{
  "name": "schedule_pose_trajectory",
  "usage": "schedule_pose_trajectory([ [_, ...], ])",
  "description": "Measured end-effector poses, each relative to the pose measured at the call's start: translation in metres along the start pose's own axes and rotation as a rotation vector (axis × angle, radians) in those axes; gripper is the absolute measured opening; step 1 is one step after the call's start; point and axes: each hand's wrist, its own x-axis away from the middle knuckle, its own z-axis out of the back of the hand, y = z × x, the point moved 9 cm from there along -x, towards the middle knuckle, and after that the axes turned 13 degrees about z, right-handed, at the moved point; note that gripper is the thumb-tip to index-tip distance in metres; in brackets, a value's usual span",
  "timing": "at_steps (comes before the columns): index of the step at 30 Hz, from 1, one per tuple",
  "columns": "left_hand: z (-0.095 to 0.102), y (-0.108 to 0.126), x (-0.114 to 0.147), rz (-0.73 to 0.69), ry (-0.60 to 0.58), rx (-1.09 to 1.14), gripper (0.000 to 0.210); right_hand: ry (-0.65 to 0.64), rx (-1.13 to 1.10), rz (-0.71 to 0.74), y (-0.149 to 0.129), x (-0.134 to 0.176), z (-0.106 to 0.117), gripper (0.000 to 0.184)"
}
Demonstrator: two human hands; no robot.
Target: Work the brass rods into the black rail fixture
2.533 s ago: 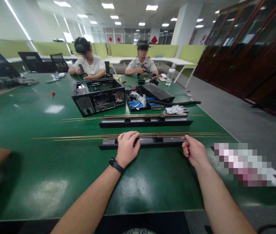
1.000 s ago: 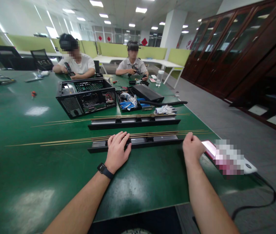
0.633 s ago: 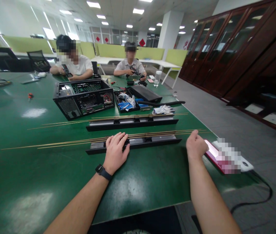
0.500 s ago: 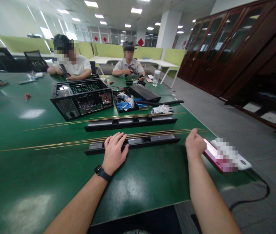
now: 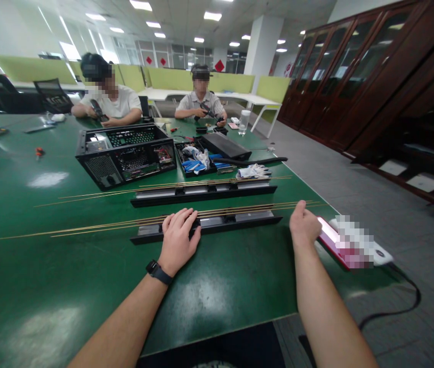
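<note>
Over the near black rail my left hand lies with curved fingers, its thumb on the near side, closed about the rail's middle. Several thin gold rods run along the top of this rail and pass by the fingertips. My right hand is closed at the right end of these rods, thumb up, pinching one; how many are in the pinch is hidden. Just beyond lies a second black rail with more gold rods along it. A dark watch is on my left wrist.
A red-edged phone and a white device with a cable lie right of my right hand. Farther back are an open computer case, gloves and a black tray. Two people sit across the green table.
The view has shifted slightly, moving everything a little to the left. Both hands keep nearly the same pose on the rail and rods.
</note>
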Motion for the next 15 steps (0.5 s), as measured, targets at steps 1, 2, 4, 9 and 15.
schedule_pose_trajectory([
  [1,0.000,0.000,0.000,0.001,-0.001,0.000,0.039,0.000,-0.005,0.004,0.000,0.000,-0.001,0.075],
  [2,0.000,0.000,0.000,0.003,-0.003,0.001,0.039,0.005,-0.008,0.009,0.001,-0.001,-0.001,0.075],
  [4,0.000,0.000,0.000,0.008,-0.006,0.002,0.040,0.026,-0.015,0.021,0.001,-0.002,0.000,0.075],
  [9,0.000,0.000,0.000,0.012,-0.010,0.008,0.041,0.042,-0.035,0.034,0.000,0.000,0.001,0.068],
  [15,-0.001,-0.001,0.000,0.016,-0.009,0.004,0.040,0.086,-0.204,0.134,-0.019,0.017,0.001,0.057],
])
